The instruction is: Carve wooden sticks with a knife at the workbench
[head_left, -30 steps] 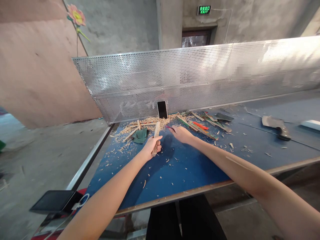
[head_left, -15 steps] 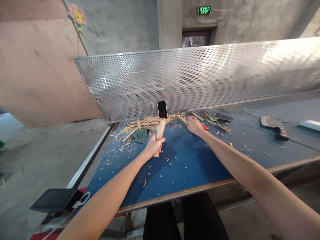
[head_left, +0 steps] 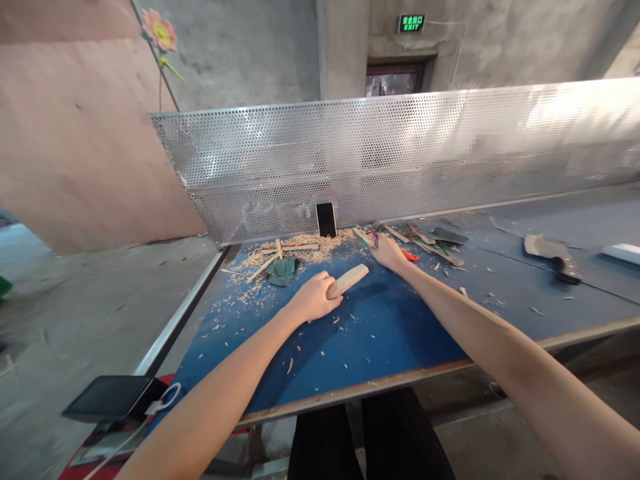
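My left hand (head_left: 316, 297) is wrapped around a pale wooden block (head_left: 350, 280), whose free end points up and to the right above the blue tabletop (head_left: 350, 353). At the back of the table my right hand (head_left: 387, 253) is closed, low among scraps. A green strip (head_left: 362, 236) and a small purple thing (head_left: 375, 237) show at its fingertips. An orange-red piece (head_left: 411, 256) sticks out on the wrist side. What the right fingers hold is hidden. Several thin wood strips (head_left: 435, 250) lie just right of that hand.
A phone (head_left: 327, 220) leans on the perforated metal panel (head_left: 280, 160) behind wood shavings (head_left: 305, 241). Dark green sandpaper-like sheet (head_left: 283, 271) lies at left. A cleaver-like blade (head_left: 553, 255) and white bar (head_left: 621, 253) are at right. A black screen device (head_left: 113, 397) stands beyond the table's left edge.
The wooden block has swung from nearly upright to slanting right, as my left hand turned over with it. My right hand has stayed at almost the same spot.
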Tool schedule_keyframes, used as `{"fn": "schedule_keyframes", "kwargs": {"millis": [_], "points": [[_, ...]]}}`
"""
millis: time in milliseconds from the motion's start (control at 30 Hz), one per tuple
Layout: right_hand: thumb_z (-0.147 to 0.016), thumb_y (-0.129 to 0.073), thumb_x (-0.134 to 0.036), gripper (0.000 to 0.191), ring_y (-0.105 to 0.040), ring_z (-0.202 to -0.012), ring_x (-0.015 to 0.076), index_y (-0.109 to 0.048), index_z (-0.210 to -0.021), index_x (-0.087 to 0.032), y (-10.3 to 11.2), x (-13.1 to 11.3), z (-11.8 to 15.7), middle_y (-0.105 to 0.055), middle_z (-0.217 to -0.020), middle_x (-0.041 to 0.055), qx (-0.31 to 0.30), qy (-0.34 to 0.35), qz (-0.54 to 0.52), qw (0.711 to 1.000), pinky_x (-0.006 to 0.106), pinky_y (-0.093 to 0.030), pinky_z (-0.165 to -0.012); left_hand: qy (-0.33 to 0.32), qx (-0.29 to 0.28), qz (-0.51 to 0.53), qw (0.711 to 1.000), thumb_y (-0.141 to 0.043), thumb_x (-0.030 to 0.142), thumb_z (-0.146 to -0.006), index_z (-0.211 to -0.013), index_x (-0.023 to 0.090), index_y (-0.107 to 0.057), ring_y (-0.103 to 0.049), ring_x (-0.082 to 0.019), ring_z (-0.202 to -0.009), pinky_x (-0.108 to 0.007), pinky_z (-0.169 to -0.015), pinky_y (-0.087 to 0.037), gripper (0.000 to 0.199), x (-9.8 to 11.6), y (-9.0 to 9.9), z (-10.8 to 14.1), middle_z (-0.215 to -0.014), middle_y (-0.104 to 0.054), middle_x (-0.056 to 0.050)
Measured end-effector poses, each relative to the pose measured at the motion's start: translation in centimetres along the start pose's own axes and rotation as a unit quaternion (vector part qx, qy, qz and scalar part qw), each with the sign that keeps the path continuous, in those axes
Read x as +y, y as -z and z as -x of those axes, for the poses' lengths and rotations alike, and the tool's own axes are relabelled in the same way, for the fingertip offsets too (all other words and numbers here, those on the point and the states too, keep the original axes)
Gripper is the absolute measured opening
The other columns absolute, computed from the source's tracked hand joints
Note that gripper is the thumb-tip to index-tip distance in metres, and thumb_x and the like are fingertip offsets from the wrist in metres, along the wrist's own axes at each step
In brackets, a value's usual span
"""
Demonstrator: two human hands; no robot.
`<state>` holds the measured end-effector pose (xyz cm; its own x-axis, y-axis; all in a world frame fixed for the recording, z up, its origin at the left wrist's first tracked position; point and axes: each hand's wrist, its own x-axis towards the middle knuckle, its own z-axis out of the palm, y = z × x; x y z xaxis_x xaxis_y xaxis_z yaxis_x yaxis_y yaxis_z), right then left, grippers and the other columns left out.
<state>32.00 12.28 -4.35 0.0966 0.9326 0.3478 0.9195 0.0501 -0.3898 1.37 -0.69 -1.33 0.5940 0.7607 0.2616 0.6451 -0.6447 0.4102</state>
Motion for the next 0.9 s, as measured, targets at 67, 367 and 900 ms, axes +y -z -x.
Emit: {"fn": "schedule_keyframes", "kwargs": {"millis": [67, 367, 900], "points": [[-0.091, -0.065, -0.033, 0.017, -0.068, -0.09, 0.0265, -0.06, -0.098, -0.018, 0.0, -0.3, -0.1, -0.072, -0.095, 0.0128, 0.034, -0.017, -0.069, 0.997, 0.034, -0.049, -0.081, -0.007, -0.018, 0.0, 1.0, -0.072, 0.044, -0.089, -0.089, 0.02, -0.065, -0.061, -0.023, -0.083, -0.035, -0.076, -0.046, 0.025, -0.1, -0.1, 0.0, -0.103, -0.062, -0.01], [-0.079, -0.068, -0.076, 0.064, -0.041, -0.06, 0.0135, -0.025, -0.082, -0.029, 0.0, -1.8, 0.0, -0.034, -0.069, -0.0078, 0.021, -0.002, -0.488, 0.873, 0.028, -0.044, -0.06, -0.055, -0.047, 0.015, 0.997, -0.077, 0.038, -0.088, -0.102, 0.02, -0.072, -0.063, -0.03, -0.103, -0.039, -0.09, -0.049, 0.023, 0.3, 0.0, -0.1, -0.105, -0.069, -0.012], [-0.069, -0.085, -0.069, 0.071, -0.043, -0.06, 0.0113, -0.028, -0.082, -0.029, -0.1, -2.8, 0.9, -0.039, -0.07, -0.0088, 0.017, 0.024, -0.54, 0.841, 0.026, -0.042, -0.056, 0.007, 0.022, 0.037, 0.999, -0.078, 0.038, -0.088, -0.111, 0.019, -0.073, -0.069, -0.03, -0.099, -0.037, -0.086, -0.051, 0.03, -0.8, -0.9, -0.3, -0.11, -0.073, -0.012]]}}
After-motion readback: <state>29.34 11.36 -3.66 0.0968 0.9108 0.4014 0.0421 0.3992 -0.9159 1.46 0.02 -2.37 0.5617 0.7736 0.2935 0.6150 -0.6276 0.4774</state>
